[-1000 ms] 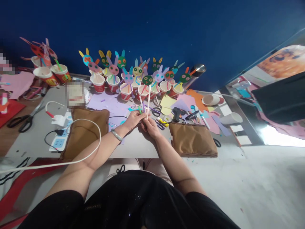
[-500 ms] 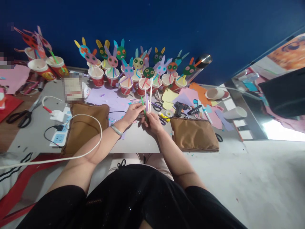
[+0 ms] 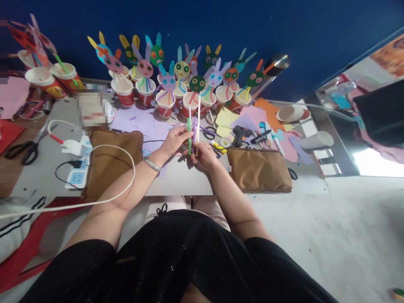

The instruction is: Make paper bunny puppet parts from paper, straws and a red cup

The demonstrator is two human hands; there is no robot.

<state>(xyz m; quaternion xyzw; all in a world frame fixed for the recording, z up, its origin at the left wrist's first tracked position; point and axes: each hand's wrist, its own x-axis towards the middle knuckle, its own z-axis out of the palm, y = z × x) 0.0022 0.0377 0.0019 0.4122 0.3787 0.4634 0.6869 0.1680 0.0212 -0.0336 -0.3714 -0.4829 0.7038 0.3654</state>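
Observation:
My left hand (image 3: 178, 142), with a bangle on its wrist, pinches a short green straw (image 3: 189, 146) held upright. Right beside it, my right hand (image 3: 205, 155) is closed around the lower ends of a purple straw (image 3: 194, 126) and some longer white straws (image 3: 199, 115). Both hands are close together above the front of the table, the straws side by side. Behind them stand several red-and-white paper cups (image 3: 166, 103) with paper rabbit heads (image 3: 166, 82) on stalks.
Two brown pouches (image 3: 115, 160) (image 3: 260, 170) flank my arms. A power strip (image 3: 77, 174) and its white cable (image 3: 134, 168) are at left. Scissors (image 3: 30, 147), a black glue gun (image 3: 242, 135), markers (image 3: 277, 142), paper sheets (image 3: 225, 120) and a steel flask (image 3: 271, 73) lie or stand around.
The green straw has turned from a slant to nearly upright, beside the purple one. My hands stay close together. The camera view has shifted slightly.

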